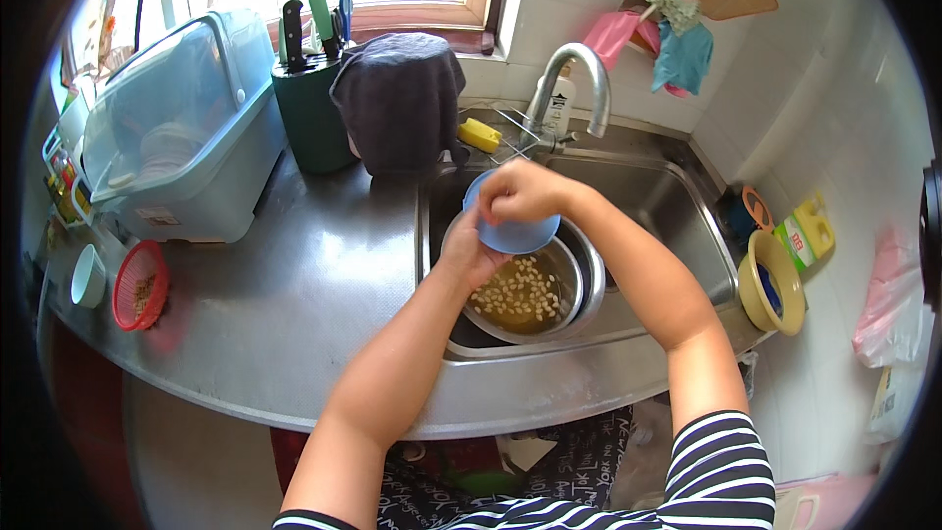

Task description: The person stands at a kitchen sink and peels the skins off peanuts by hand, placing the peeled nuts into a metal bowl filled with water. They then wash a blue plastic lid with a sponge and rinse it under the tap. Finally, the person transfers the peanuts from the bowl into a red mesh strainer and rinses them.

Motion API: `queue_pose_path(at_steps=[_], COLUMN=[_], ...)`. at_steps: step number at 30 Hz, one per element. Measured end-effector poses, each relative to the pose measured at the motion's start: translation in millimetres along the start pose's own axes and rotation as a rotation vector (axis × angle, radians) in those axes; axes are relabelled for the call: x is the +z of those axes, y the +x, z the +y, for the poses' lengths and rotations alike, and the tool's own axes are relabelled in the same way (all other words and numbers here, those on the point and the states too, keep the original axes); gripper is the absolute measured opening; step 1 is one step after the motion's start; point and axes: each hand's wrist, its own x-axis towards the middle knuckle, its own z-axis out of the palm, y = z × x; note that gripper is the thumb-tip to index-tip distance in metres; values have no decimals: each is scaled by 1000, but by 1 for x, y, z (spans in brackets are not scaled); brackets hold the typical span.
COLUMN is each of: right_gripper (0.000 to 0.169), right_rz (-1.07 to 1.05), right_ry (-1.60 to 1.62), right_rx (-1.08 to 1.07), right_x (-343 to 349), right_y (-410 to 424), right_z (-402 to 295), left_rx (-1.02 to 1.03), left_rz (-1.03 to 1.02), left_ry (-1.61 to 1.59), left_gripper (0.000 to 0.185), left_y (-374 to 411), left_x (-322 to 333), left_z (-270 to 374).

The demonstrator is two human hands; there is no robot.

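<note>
A light blue plastic bowl (521, 232) is tilted over the sink, with my left hand (469, 246) gripping its near left side. My right hand (524, 191) is over the bowl's far part with its fingers curled; anything inside them is hidden. Under both hands, a steel basin (576, 293) holds murky yellowish water. Several pale seeds or beans (526, 283) lie in that water. The basin seems to sit in a second, larger metal pan (597, 281) in the left sink bowl. Part of the basin's far side is covered by the blue bowl and my hands.
A curved faucet (570, 62) rises behind the sink (666, 199). Leftward stand a cloth-covered object (401, 103), a green knife block (313, 118) and a lidded dish box (184, 140). A red basket (140, 285) and pale cup (88, 276) are far left; a yellow basin (758, 287) stands right.
</note>
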Motion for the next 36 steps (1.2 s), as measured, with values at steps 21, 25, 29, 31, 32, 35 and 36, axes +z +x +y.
queue_pose_path(at_steps=[21,25,29,31,32,35,36], right_gripper=[29,38,40,39,38,28,27], right_rz=[957,806,843,812,741,678,735], right_ry=[-206,-283,-308,-392,-426,-371,-383], right_rx=[154,175,242,132,52,-106,-153], right_x=[5,59,74,80,85,88,86], right_y=[-31,-84,-88,-83,-84,-76,-69], right_z=[-1,15,-11,-10,-8,-13,-9], left_rx=[55,63,32,51,49,29,9], left_rz=[-21,-108,-151,-160,-156,-103,-122], left_ry=[-97,-37,50,37,36,140,198], left_gripper=[47,51,58,59,61,61,61], left_y=[-4,-4,-10,-10,-7,-9,-9], left_x=[13,22,24,24,18,26,21], left_z=[7,-4,-2,0,2,-8,-12])
